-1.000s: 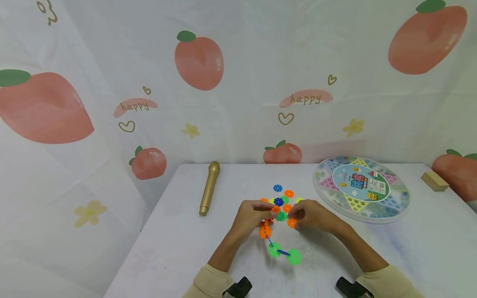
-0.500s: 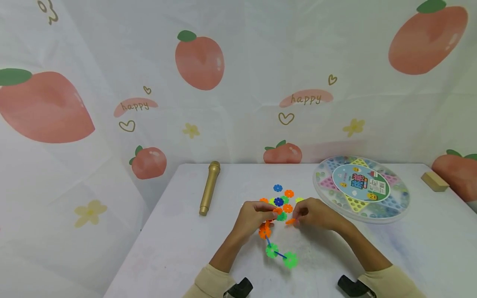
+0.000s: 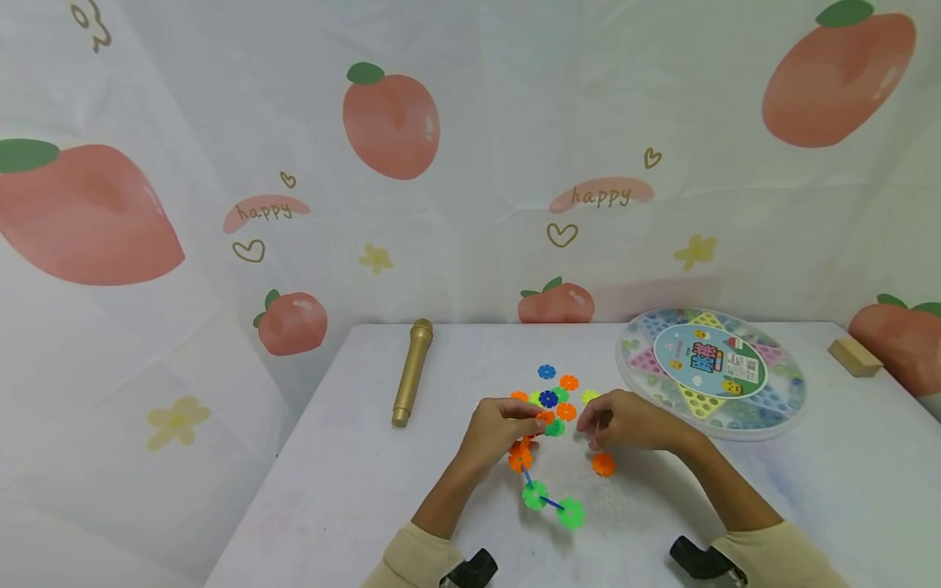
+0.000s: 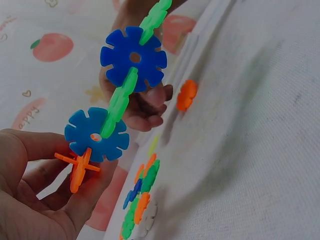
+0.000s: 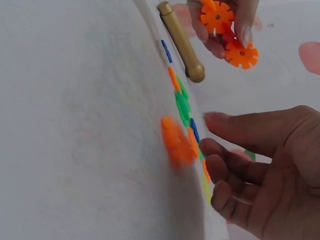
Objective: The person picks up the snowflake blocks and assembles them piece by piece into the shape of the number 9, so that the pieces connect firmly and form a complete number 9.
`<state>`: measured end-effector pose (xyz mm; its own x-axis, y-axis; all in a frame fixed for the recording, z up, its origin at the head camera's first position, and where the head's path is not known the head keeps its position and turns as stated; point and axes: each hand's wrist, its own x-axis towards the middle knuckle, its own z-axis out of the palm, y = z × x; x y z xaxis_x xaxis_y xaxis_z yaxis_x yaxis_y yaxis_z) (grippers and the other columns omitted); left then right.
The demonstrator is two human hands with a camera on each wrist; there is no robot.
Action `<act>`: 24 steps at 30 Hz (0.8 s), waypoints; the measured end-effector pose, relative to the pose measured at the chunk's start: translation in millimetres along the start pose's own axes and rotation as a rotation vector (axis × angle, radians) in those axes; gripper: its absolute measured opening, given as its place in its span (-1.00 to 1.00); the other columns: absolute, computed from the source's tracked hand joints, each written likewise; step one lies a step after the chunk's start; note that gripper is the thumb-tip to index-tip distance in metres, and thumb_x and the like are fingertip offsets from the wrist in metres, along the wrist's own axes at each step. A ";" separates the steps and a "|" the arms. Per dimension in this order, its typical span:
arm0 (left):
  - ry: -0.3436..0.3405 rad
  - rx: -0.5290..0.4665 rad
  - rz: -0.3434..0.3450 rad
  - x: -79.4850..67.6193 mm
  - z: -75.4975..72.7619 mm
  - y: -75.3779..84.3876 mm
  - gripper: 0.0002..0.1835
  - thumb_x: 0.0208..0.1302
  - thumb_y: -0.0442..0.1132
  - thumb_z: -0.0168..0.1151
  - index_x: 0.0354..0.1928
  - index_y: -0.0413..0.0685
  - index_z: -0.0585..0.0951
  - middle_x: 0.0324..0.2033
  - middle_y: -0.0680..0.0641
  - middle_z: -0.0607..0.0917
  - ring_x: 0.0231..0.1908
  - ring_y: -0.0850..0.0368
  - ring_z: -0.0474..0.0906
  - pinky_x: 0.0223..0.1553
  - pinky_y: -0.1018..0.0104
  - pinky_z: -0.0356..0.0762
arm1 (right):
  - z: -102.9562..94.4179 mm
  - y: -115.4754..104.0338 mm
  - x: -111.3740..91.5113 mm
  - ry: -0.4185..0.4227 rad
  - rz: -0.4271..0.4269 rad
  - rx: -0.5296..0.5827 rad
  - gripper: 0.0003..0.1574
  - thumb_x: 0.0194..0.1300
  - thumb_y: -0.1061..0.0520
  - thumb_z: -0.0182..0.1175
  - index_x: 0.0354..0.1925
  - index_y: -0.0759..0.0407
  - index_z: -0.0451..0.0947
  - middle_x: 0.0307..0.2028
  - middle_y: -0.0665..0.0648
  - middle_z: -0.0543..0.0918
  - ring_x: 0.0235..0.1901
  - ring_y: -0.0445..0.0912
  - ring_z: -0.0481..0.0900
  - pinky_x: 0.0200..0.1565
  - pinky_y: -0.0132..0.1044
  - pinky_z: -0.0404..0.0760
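Observation:
My left hand (image 3: 496,431) pinches the orange end of a chain of interlocking snowflake discs. In the left wrist view the chain runs from orange pieces (image 4: 78,170) through a blue disc (image 4: 80,132) and a green disc (image 4: 120,100) to a darker blue disc (image 4: 117,57) and another green one. In the head view its green end (image 3: 570,514) hangs toward the person. My right hand (image 3: 625,420) holds nothing, its fingers loosely bent. A single orange snowflake disc (image 3: 604,465) is below that hand, apart from the fingers, and looks blurred in the right wrist view.
Several loose snowflake discs (image 3: 566,412) in blue, orange, green and yellow lie on the white table (image 3: 331,490) beyond the hands. A gold microphone-shaped stick (image 3: 413,371) lies at the back left. A round board-game case (image 3: 632,371) and a wooden block (image 3: 855,358) are at the right.
The single orange disc has left my right hand's fingers and moved down and to the right. The chain's green end has swung slightly left and toward the person. My left hand has barely moved.

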<state>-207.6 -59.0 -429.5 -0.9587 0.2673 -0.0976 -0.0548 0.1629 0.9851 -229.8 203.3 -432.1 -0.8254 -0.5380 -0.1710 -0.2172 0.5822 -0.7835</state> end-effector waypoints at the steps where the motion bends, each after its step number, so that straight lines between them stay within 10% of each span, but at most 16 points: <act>1: 0.000 -0.002 0.000 -0.1 0.3 0.2 -0.84 0.35 -0.27 0.45 -0.10 -0.18 0.84 -0.24 -0.06 0.84 -0.36 0.08 0.78 -0.30 0.39 0.73 | -0.9 -0.4 -1.4 -0.019 0.003 -0.010 -0.80 0.27 0.23 0.43 -0.11 0.12 0.78 -0.24 0.03 0.72 -0.20 -0.03 0.56 -0.17 -0.36 0.63; 10: -0.019 -0.029 0.000 0.0 0.7 -0.3 -0.82 0.34 -0.27 0.47 -0.11 -0.21 0.83 -0.23 -0.09 0.84 -0.40 -0.04 0.80 -0.30 0.34 0.76 | -1.3 -0.9 -9.9 -0.128 0.040 -0.070 -0.69 0.09 0.27 0.57 -0.20 0.04 0.73 -0.26 0.03 0.63 -0.17 -0.01 0.48 -0.16 -0.32 0.53; 24: -0.032 0.019 0.013 -0.3 3.8 -1.4 -0.85 0.32 -0.24 0.49 -0.13 -0.13 0.84 -0.32 -0.05 0.85 -0.23 -0.11 0.83 -0.34 0.42 0.63 | -6.3 3.5 -6.2 -0.048 -0.004 0.013 -0.89 0.30 0.26 0.35 -0.21 0.12 0.77 -0.38 0.00 0.68 -0.36 -0.09 0.56 -0.32 -0.34 0.59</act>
<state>-206.2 -55.6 -431.5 -0.9498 0.3000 -0.0894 -0.0365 0.1775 0.9834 -228.7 212.5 -430.1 -0.7987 -0.5689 -0.1961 -0.2132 0.5723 -0.7918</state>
